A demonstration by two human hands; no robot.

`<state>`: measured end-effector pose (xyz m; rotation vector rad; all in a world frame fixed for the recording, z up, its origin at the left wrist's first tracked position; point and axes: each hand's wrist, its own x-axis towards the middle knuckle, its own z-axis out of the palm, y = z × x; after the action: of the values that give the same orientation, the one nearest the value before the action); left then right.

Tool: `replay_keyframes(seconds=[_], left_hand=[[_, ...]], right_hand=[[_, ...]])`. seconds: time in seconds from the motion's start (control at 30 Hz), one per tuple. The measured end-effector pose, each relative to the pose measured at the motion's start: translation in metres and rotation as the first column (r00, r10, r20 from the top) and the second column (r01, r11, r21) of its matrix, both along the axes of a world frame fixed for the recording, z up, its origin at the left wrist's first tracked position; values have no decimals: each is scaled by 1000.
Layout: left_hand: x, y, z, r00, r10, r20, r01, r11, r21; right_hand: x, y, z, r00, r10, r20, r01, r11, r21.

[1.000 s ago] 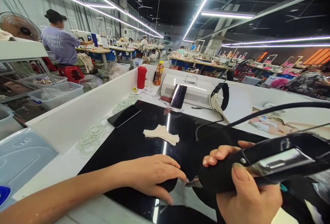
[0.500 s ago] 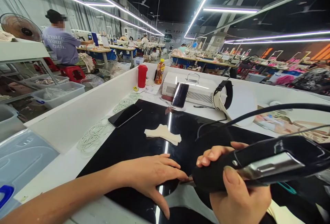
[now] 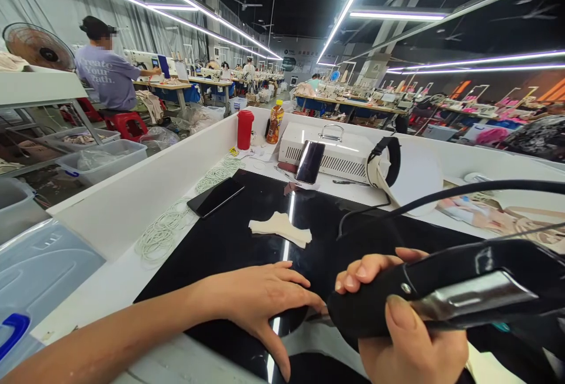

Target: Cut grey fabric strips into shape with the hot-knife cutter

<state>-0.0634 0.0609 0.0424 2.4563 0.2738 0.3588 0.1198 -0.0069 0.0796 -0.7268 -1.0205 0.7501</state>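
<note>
My right hand [image 3: 412,337] is wrapped round a black corded hand tool [image 3: 481,266] with a silver metal lever along its side; my thumb rests near the lever. The tool's front end points left, close to my left fingertips. My left hand [image 3: 269,295] lies on the glossy black sheet [image 3: 207,278], fingers and thumb spread, its index fingertip at the tool's narrow tip. Whether they touch, I cannot tell. A small stack of cream fabric pieces [image 3: 280,229] lies on the sheet beyond my left hand. Grey material [image 3: 315,340] shows below the tool's tip.
A black phone [image 3: 216,197] lies left, beside coiled pale cords [image 3: 163,234]. At the back stand a red cup [image 3: 245,129], a drink bottle [image 3: 275,123], a propped phone [image 3: 310,162] and a white metal box [image 3: 339,148]. The tool's black cable [image 3: 485,185] arcs across the right side.
The tool has tilted slightly in my right hand, and the teal item behind it is now mostly covered. My left hand has hardly moved. The whole view has shifted a little.
</note>
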Motion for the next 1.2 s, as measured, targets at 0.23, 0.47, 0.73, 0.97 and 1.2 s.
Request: replay_keyframes(seconds=[0.23,0.47,0.73,0.97,1.2], left_hand=[[1,-2,2,1000,12,8,-12,999,37],[0,-2,-1,1000,22,-18,-21,997,74],[0,-1,-1,999,25,-22,-23,997,78],[1,-4,-1,999,27,-29,-26,998,49],[2,1,-9,999,-7,33,8,1000,-21]], right_hand=[[1,-6,-5,999,30,23,-29,998,-52],[-17,-16,2,999,34,-36,-36,998,-47],[-32,-24,4,994,36,-103,-44,997,-69],[-34,-25,7,995,7,-99,-17,996,-93],[-25,-21,8,996,33,-86,-39,997,-69]])
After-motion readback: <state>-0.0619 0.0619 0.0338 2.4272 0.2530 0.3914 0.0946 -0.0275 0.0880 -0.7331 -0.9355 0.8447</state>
